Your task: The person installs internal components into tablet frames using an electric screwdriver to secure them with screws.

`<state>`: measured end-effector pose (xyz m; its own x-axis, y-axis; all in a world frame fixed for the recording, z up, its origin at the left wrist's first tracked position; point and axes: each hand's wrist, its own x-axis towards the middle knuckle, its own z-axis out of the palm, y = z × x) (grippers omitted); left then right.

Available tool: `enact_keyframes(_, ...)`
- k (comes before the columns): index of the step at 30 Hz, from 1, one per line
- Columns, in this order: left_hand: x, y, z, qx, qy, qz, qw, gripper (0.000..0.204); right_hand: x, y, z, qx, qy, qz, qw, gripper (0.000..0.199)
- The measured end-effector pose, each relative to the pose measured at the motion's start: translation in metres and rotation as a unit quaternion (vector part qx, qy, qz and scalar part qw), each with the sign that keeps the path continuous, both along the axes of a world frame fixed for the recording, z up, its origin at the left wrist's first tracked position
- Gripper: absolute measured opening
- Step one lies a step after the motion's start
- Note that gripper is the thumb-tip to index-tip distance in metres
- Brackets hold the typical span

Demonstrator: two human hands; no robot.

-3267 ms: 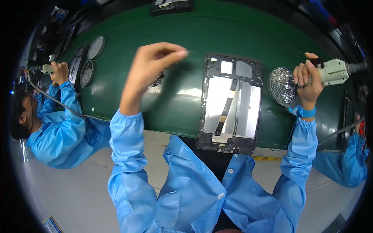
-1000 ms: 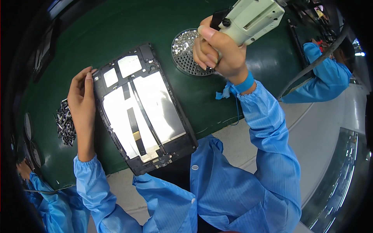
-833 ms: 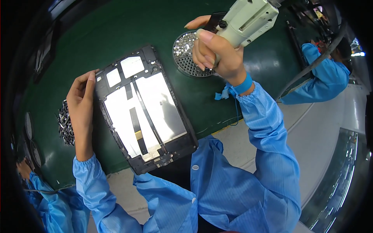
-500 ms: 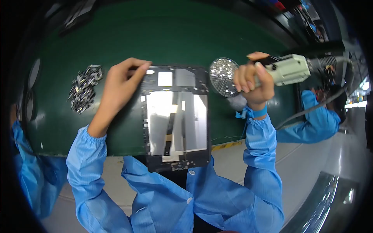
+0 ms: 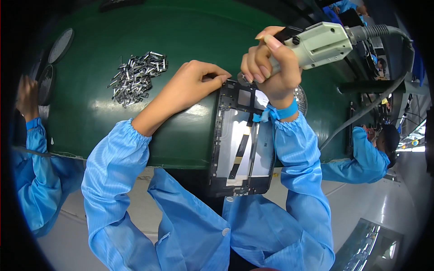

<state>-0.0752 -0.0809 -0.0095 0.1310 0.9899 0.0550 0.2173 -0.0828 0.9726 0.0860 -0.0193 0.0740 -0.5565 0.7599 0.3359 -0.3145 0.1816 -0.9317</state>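
An opened tablet [image 5: 242,135], black-framed with a shiny silver inside, lies over the green table's near edge. My left hand [image 5: 194,86] has thumb and forefinger pinched at its far left corner. My right hand [image 5: 275,63] grips a pale green electric screwdriver [image 5: 323,45] with a black lever and a thick cord. The tool's front end points at the tablet's far edge, close to my left fingertips; its tip is hidden by my fingers. Behind my right wrist, a round dish of small shiny pieces [image 5: 300,100] shows only in part. A blue band [image 5: 285,110] circles that wrist.
To the left of the tablet is a heap of small metal and black parts [image 5: 135,79]. Two round dishes [image 5: 61,46] stand at the table's left end. Co-workers in blue sleeves sit at left [image 5: 34,180] and right [image 5: 361,156]. The tool's cord [image 5: 361,118] loops down on the right.
The whole view has shifted. My right hand has moved left from above the round dish to the tablet's far edge with the screwdriver. My left hand stays at the same tablet corner.
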Motion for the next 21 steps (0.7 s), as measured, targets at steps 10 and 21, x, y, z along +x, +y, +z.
enact_keyframes(10, -0.007, 0.003, -0.005, 0.001, -0.033, 0.009, 0.999, 0.022, -0.014, 0.004, -0.019, 0.004, -0.001, 0.017, 1.0, 0.023)
enact_keyframes(21, -0.009, 0.006, -0.012, 0.028, -0.011, 0.003, 1.0, 0.022, -0.01, 0.022, -0.036, 0.019, 0.019, 0.064, 0.998, 0.027)
